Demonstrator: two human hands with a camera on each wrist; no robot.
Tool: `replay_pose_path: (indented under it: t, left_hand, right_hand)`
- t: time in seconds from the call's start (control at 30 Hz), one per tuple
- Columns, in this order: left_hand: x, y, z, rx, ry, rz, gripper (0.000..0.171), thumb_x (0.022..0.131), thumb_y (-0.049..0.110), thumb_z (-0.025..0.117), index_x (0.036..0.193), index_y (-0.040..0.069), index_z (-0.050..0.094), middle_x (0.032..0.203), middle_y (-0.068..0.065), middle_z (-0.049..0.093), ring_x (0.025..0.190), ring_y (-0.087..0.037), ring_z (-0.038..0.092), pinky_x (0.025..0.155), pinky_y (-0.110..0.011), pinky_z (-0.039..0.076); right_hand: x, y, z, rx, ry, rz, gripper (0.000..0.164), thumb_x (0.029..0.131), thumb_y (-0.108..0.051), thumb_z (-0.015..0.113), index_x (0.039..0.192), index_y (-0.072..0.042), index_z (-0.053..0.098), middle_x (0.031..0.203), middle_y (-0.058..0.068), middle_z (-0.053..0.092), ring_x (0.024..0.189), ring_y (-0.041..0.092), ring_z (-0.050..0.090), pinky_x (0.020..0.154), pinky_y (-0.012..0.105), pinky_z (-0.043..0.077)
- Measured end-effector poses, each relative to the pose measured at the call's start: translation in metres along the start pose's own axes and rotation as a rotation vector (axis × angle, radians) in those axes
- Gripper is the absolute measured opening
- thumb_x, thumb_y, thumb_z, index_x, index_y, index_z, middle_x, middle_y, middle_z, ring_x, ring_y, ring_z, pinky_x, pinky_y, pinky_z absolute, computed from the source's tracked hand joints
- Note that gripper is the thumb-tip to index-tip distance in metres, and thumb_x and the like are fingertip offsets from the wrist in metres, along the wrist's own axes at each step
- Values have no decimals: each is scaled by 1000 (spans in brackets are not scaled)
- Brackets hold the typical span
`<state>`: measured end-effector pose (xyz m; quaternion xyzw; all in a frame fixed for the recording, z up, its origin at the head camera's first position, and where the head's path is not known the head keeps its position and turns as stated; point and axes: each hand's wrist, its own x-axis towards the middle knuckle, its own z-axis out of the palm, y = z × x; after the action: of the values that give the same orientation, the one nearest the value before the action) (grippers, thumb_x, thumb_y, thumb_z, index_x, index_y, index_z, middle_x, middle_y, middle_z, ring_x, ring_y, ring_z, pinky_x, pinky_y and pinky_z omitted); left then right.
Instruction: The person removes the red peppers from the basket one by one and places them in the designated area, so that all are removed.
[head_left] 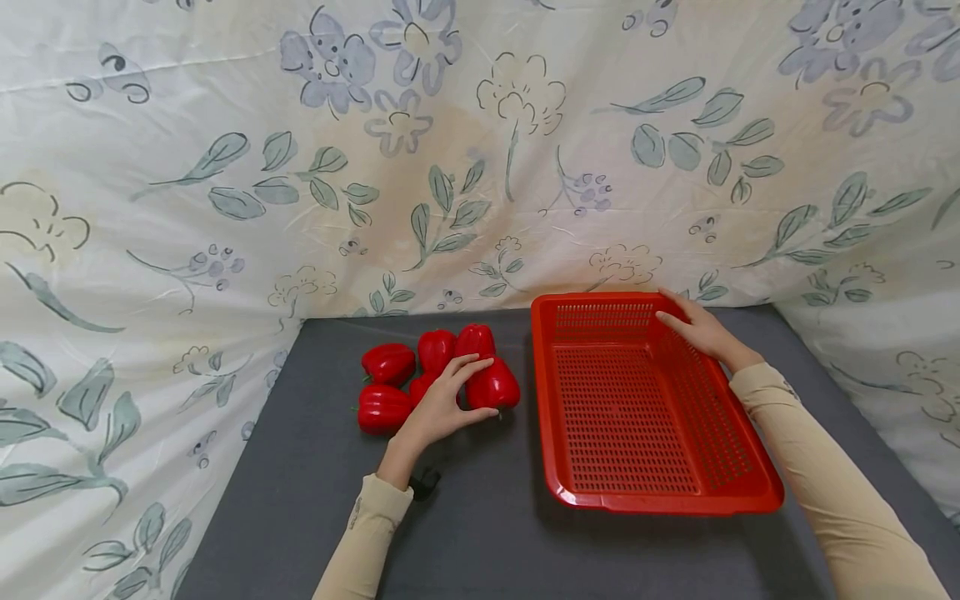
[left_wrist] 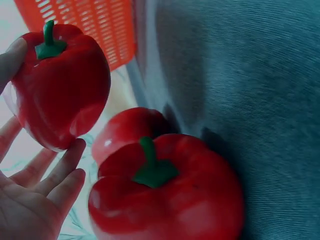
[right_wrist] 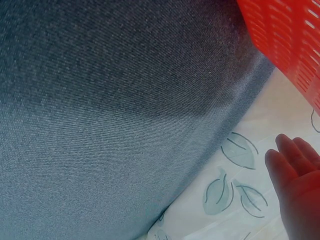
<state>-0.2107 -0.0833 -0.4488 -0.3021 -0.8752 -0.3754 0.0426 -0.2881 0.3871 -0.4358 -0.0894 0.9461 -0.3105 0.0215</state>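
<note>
My left hand [head_left: 442,402] pinches a red bell pepper [head_left: 492,383] between thumb and fingertips. In the left wrist view this bell pepper [left_wrist: 70,95] has its green stem up beside the thumb. Several other red bell peppers [head_left: 384,408] lie grouped around and behind the hand; one is partly covered by it. To the right is a red plastic basket [head_left: 622,502] with slotted walls. My right hand [head_left: 705,332] is at its far right corner, thumb over the rim. Straight fingers [right_wrist: 287,155] show outside the basket wall in the right wrist view.
A dark grey cloth-like tabletop [head_left: 480,533] lies under everything. Floral fabric [head_left: 450,192] hangs behind and along both sides. Below the left wrist is a small black object [head_left: 425,483], its kind unclear. The basket stands close to the table's back edge.
</note>
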Motion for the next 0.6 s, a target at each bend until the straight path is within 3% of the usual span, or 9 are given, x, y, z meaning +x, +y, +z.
replay_pose_path:
  t: [0.27, 0.6]
  left_hand:
    - [-5, -7, 2, 24, -39, 5, 73, 72, 33, 79, 136, 24, 45, 140, -9, 39, 122, -23, 43, 92, -43, 48]
    - [-7, -13, 5, 147, -49, 61, 71, 72, 36, 78, 135, 25, 47, 139, -8, 41, 122, -21, 42, 90, -42, 49]
  right_hand:
    - [0, -3, 0, -11, -1, 7, 69, 97, -45, 39, 150, -12, 9, 151, 27, 11, 134, 50, 11, 103, 67, 12]
    - [0, -1, 0, -10, 3, 2, 69, 97, -44, 40, 150, -12, 9, 151, 27, 11, 134, 51, 11, 102, 67, 12]
